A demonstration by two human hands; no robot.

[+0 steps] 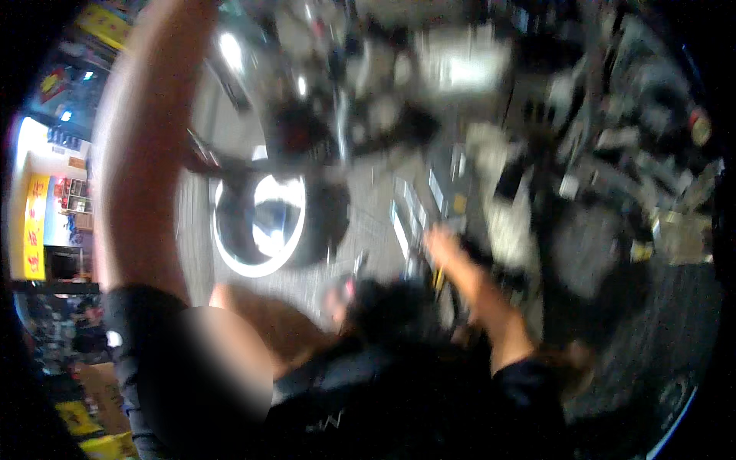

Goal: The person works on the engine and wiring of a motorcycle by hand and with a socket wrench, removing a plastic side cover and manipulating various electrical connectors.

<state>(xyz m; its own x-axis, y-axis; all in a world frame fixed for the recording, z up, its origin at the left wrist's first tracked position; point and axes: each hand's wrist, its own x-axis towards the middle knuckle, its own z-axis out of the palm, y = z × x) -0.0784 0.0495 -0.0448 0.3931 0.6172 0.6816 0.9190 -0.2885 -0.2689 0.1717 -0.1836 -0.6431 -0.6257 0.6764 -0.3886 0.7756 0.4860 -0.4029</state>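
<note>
The right hand (440,239), its fingers too blurred to tell their grip, appears beside shiny strips (401,230) above the floor (366,207); approaching their edges slowly seems safest.

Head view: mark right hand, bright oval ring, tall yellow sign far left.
Right hand (441,244): head view, middle of the hand.
Bright oval ring (257,271): head view, lower rim.
Yellow sign (36,226): head view, its middle.

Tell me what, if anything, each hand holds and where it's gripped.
Left hand: out of view. Right hand, near shiny strips: too blurred to tell whether it holds anything.
</note>
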